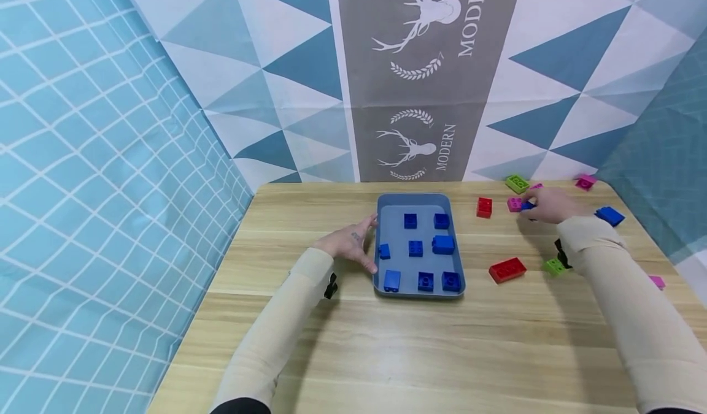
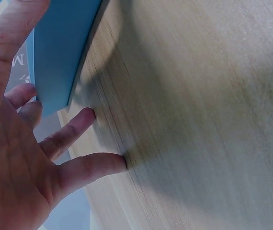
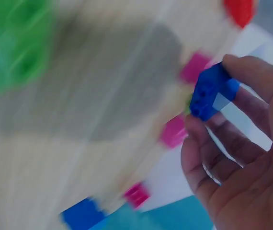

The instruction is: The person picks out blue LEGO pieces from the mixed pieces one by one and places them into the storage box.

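A grey-blue tray stands mid-table with several blue building blocks spread inside it. My left hand touches the tray's left side, thumb and fingers spread. In the left wrist view, some fingertips of the left hand meet the tray wall and others reach toward the tabletop. At the right back, my right hand pinches a blue building block between thumb and fingertips, seen clearly in the right wrist view. Pink blocks lie just beside that hand.
Red blocks lie right of the tray, one more farther back. Green blocks are at the back edge and under the right forearm. A blue block and pink block sit far right. A patterned cloth hangs behind.
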`<state>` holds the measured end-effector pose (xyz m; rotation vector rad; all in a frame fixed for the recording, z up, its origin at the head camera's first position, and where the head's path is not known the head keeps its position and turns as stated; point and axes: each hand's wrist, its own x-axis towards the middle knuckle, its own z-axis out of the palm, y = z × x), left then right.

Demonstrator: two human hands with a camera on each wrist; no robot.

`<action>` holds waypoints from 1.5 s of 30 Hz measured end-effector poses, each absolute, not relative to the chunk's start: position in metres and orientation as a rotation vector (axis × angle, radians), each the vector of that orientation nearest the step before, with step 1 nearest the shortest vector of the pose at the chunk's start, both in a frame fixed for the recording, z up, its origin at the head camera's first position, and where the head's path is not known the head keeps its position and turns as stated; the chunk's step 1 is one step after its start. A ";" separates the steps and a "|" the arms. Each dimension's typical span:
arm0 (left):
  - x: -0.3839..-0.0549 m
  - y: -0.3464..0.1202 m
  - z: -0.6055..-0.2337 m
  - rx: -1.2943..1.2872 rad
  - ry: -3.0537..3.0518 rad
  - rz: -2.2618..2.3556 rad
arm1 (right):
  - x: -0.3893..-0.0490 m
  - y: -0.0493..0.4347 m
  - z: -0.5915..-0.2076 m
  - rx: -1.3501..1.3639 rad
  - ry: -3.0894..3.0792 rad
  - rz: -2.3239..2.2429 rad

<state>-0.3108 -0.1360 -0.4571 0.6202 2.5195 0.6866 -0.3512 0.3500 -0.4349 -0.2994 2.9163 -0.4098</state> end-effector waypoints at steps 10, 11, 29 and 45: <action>-0.312 -0.135 -0.457 0.613 2.515 0.696 | -0.366 0.264 -0.414 -0.629 2.916 -0.471; -0.313 -0.134 -0.457 0.614 2.512 0.698 | -0.368 0.255 -0.414 -0.640 2.911 -0.447; -0.311 -0.137 -0.459 0.614 2.487 0.752 | -0.378 0.106 -0.418 -1.022 2.800 -0.439; -0.314 -0.138 -0.458 0.613 2.521 0.642 | -0.383 0.059 -0.448 -1.005 2.773 -0.223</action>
